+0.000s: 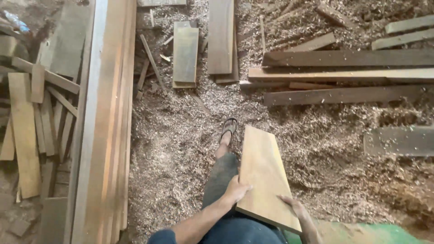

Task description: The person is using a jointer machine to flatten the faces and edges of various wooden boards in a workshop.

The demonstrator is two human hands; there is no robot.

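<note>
While the person is walking over the wood shavings, both hands are carrying a short, pale board (pixel 264 174). The left hand (pixel 237 190) is gripping the board's left edge near its close end, with the fingers curling onto the top. The right hand (pixel 291 205) is holding the close right corner, with the fingers lying on the top face; I cannot tell where the thumb is. The board is off the ground, tilting a little, and it is sitting in front of the person's body and beside the left leg. One foot in a sandal (pixel 229 129) is stepping forward just past the board's far end.

I think this is the carrying step: the board is picked up and is being moved somewhere. The next move is likely calling for a steady grip on both sides and careful steps, because the shavings (pixel 181 144) are looking soft and deep.

To the left, a long stack of planks (pixel 106 117) is running beside the path. Farther left, a pile of thin scraps (pixel 31 117) is lying in a mess. Ahead, two short boards (pixel 185 54) are lying flat, and to the right, long dark planks (pixel 343 74) are lying across the floor.
</note>
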